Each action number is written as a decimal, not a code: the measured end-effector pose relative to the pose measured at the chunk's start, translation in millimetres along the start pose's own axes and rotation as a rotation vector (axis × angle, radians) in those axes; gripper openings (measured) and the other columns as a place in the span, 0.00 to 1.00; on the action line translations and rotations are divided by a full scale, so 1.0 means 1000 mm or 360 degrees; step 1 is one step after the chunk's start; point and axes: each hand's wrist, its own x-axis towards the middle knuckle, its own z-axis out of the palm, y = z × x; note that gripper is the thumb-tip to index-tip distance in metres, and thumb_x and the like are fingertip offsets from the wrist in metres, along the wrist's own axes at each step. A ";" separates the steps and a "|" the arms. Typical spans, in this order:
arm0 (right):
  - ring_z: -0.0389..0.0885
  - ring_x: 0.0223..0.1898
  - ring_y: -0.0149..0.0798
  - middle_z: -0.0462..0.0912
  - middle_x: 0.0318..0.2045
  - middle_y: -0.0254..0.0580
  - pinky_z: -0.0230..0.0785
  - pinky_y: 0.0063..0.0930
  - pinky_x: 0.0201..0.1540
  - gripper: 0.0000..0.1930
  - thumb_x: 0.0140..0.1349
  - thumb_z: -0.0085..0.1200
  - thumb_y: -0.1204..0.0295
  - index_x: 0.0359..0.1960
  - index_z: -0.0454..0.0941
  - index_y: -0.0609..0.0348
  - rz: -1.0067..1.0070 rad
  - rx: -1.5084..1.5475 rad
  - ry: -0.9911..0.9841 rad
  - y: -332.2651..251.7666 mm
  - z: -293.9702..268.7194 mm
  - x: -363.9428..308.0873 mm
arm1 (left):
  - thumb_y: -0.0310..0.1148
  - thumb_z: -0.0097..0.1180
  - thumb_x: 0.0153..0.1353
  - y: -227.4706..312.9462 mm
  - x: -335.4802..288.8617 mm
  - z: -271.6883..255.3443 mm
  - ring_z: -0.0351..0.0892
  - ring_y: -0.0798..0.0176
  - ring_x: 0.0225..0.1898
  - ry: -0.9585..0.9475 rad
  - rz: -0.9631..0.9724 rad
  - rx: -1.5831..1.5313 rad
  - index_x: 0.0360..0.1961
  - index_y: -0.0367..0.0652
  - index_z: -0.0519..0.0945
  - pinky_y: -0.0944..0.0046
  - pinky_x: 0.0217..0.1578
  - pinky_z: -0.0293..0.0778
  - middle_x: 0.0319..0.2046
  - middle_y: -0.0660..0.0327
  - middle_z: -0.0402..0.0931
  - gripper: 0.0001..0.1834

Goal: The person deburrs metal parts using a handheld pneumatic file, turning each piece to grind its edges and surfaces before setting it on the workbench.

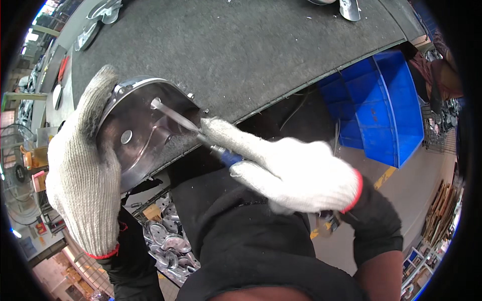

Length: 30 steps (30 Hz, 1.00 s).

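My left hand (85, 155), in a white knit glove with a red cuff, is closed on the rim of a shiny, hollow metal casting (118, 108). The casting rests at the near edge of the grey-topped bench (241, 55), tilted so its inside faces me. A round hole shows in its wall. In my right hand (306, 173), also gloved, is a hand tool (228, 157) with a blue grip and a long metal shaft. Its tip touches the casting's inner wall near the upper rim. The shape of that tip is too blurred to make out.
More metal castings (106, 11) lie at the bench's far left, others (350, 9) at its far edge. A red-handled tool (62, 70) is on the left. Below the bench stand a crate of metal parts (173, 243) and a blue bin (384, 110). Another person (447, 78) is at right.
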 end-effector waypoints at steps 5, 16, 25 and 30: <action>0.70 0.12 0.33 0.70 0.19 0.37 0.64 0.29 0.13 0.33 0.64 0.61 0.61 0.73 0.72 0.26 -0.0504 -0.1736 0.0944 -0.011 0.000 -0.018 | 0.16 0.60 0.62 -0.001 0.010 0.002 0.89 0.55 0.50 0.0018 0.0156 0.0252 0.67 0.52 0.78 0.57 0.51 0.84 0.50 0.52 0.87 0.32; 0.80 0.19 0.27 0.78 0.27 0.37 0.77 0.22 0.19 0.42 0.76 0.53 0.52 0.83 0.43 0.42 0.0200 0.1906 -0.0515 0.036 0.018 -0.013 | 0.16 0.59 0.61 0.003 0.001 0.005 0.86 0.53 0.57 -0.0061 -0.0007 0.0175 0.67 0.51 0.78 0.55 0.56 0.83 0.58 0.52 0.84 0.33; 0.91 0.41 0.48 0.88 0.50 0.48 0.83 0.40 0.48 0.36 0.73 0.50 0.68 0.81 0.53 0.44 -0.0286 0.0045 0.0114 0.008 0.012 -0.015 | 0.14 0.60 0.59 0.002 -0.001 0.003 0.88 0.53 0.55 0.0052 0.0055 0.0009 0.67 0.49 0.78 0.56 0.53 0.84 0.54 0.51 0.86 0.34; 0.79 0.23 0.25 0.81 0.33 0.36 0.82 0.23 0.33 0.36 0.73 0.50 0.69 0.82 0.54 0.41 0.0298 0.0705 -0.0124 -0.011 -0.004 -0.015 | 0.15 0.60 0.60 -0.001 0.000 0.002 0.88 0.55 0.53 0.0006 0.0010 0.0048 0.67 0.49 0.78 0.57 0.52 0.83 0.52 0.51 0.87 0.33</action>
